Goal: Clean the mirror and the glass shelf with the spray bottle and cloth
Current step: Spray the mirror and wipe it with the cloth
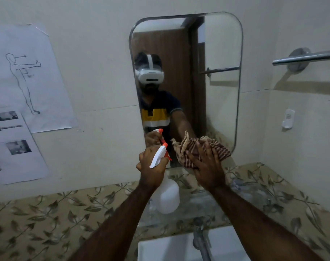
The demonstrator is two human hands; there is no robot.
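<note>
The mirror [186, 81] is a tall pane with rounded corners, fixed to a pale tiled wall [104, 53]. In it I see a brown door, a rail and the person themselves, wearing a white headset and a dark shirt with a yellow and white band.

The right grip [207, 166] lies with its fingers spread over a bunched, brown-striped cloth [223, 152], pressing it flat against the lower right part of the mirror. The glass beside that corner looks smudged.

The left grip [151, 166] is wrapped tight round the neck of the spray bottle [168, 194], just left of the cloth. Its white head and orange nozzle are tilted up towards the bottom edge of the mirror. The bottle's pale body hangs below the wrist, over the glass shelf [200, 206]. I cannot tell whether its base touches the shelf.

The shelf is clear glass and sits just under the mirror, in front of a band of leaf-patterned tiles [47, 213] that runs across the wall. Below it are a metal tap [200, 236] and a white basin [169, 247].

On the left wall hang sheets of paper [28, 76], one with an outline figure and others with small photographs. On the right wall are a chrome towel rail [307, 57] and, lower down, a small white hook [287, 118].
</note>
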